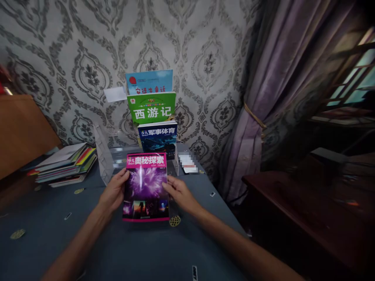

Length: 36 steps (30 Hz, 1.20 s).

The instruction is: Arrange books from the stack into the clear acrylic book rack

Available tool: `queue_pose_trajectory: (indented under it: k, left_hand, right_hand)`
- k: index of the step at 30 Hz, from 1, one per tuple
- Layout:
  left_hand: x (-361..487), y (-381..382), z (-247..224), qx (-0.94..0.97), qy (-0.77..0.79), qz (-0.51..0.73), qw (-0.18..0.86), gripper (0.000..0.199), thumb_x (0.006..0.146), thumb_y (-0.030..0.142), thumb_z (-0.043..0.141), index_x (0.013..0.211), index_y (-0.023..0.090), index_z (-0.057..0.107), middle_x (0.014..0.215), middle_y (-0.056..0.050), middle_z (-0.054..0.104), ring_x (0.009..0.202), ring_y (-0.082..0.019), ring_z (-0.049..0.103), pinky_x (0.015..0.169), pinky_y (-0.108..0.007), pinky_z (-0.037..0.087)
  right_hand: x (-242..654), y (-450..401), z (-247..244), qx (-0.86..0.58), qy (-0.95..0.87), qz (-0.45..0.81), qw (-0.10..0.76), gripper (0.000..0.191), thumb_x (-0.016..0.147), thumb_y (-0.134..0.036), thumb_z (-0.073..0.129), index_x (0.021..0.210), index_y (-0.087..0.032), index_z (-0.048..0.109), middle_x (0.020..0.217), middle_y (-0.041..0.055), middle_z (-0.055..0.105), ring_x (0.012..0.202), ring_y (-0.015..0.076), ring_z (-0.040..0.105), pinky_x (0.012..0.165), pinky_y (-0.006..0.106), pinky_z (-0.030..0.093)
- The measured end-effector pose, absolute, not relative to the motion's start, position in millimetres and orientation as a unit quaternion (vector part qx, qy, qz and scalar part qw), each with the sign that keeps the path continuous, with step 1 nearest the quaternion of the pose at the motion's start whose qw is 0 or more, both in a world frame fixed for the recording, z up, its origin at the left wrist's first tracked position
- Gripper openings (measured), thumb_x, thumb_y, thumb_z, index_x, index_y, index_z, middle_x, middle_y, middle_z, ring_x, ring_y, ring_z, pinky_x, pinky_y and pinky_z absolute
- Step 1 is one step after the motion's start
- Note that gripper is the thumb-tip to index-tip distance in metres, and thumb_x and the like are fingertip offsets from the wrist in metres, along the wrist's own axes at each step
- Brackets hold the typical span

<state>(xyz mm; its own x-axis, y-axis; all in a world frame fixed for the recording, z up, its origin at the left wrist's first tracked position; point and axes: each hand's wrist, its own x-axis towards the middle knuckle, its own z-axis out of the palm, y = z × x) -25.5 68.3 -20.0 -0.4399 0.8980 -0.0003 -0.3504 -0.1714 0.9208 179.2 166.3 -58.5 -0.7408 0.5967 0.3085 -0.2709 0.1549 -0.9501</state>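
Observation:
A pink and purple book (pixel 146 185) is held upright, front cover facing me, between both hands. My left hand (pixel 115 190) grips its left edge, and my right hand (pixel 179 191) grips its right edge with the thumb on the cover. Just behind it stands a clear tiered rack (pixel 104 156). On the rack's right side, a dark blue book (pixel 158 138) is lowest, a green book (pixel 152 107) stands above it, and a light blue book (pixel 150 80) is at the top. The held book hides part of the rack's front.
A stack of books (pixel 66 164) lies on the blue tablecloth (pixel 131 249) at the left, near a brown panel (pixel 23 132). Right of the rack is a blurred-out flat item (pixel 188 163). A purple curtain (pixel 249 132) and dark red furniture (pixel 293 207) are farther right.

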Motion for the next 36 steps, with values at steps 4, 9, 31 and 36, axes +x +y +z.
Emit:
queue_pose_trajectory:
  k: [4,9,31,36]
  left_hand:
    - [-22.8,92.6,-3.9,0.314,0.456,0.71,0.434,0.046,0.06,0.035,0.092,0.098,0.017,0.075,0.094,-0.006,0.078,0.092,-0.024,0.073,0.082,-0.032,0.059]
    - [-17.9,115.1,12.3,0.339,0.449,0.701,0.439,0.042,0.064,0.032,0.088,0.1,0.016,0.073,0.092,-0.005,0.078,0.082,-0.021,0.072,0.076,-0.03,0.058]
    - [-40.0,181.8,84.3,0.448,0.435,0.742,0.246,0.022,0.077,0.029,0.077,0.095,0.019,0.071,0.086,-0.001,0.071,0.062,-0.012,0.06,0.055,-0.02,0.048]
    - [-41.8,185.3,89.1,0.496,0.414,0.739,0.191,0.032,0.075,0.033,0.079,0.102,0.019,0.071,0.088,-0.002,0.072,0.068,-0.013,0.062,0.061,-0.02,0.049]
  right_hand:
    - [182.6,180.5,-38.9,-0.153,-0.669,0.63,0.362,0.045,0.084,-0.062,0.066,0.096,-0.019,0.063,0.063,-0.0063,0.043,0.051,0.0091,0.037,0.046,0.021,0.031]
    - [187.8,196.6,-20.8,-0.173,-0.65,0.63,0.389,0.043,0.08,-0.06,0.068,0.09,-0.019,0.061,0.061,-0.0066,0.042,0.049,0.009,0.036,0.044,0.022,0.029]
    - [160.1,298.2,61.0,-0.092,-0.736,0.454,0.493,0.027,0.085,-0.043,0.062,0.1,-0.02,0.065,0.07,-0.0026,0.055,0.065,0.0148,0.053,0.064,0.028,0.045]
    - [156.4,302.4,64.0,-0.048,-0.745,0.381,0.546,0.021,0.085,-0.037,0.06,0.096,-0.02,0.064,0.088,0.0028,0.067,0.086,0.0194,0.064,0.085,0.035,0.05]
